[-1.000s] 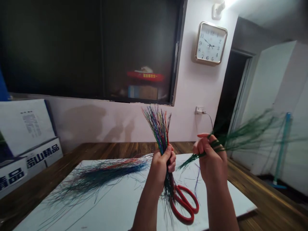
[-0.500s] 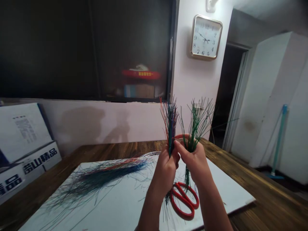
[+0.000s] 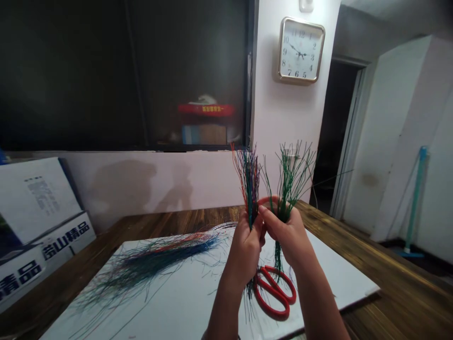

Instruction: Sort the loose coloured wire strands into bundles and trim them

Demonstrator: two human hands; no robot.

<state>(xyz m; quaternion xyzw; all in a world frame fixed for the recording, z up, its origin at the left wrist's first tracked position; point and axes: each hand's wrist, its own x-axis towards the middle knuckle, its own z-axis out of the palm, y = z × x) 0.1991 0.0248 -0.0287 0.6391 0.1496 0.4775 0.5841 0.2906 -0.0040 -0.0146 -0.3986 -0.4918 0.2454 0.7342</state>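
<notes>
My left hand (image 3: 244, 248) is closed around an upright bundle of thin multicoloured wires (image 3: 249, 182), orange, teal, blue and purple, their tips fanned out above the fist. Close beside it, my right hand (image 3: 288, 233) grips a bundle of green wires (image 3: 292, 177), with its lower ends hanging beneath the palm. My right thumb reaches the left fist. A curved red piece (image 3: 268, 200) shows behind the fingers; its kind is hidden. Below the hands are scissors with red handles (image 3: 274, 295), their blades out of sight.
A white board (image 3: 170, 302) lies on the wooden table (image 3: 141, 222). On its left side spreads a pile of loose coloured wires (image 3: 159, 257), with stray strands around. Printed white boxes (image 3: 42, 203) stand at the far left. A clock (image 3: 301, 51) hangs on the wall.
The view has shifted slightly, so the table and board appear a little further right. Both hands keep their grip on the wire bundles, with hardly any movement.
</notes>
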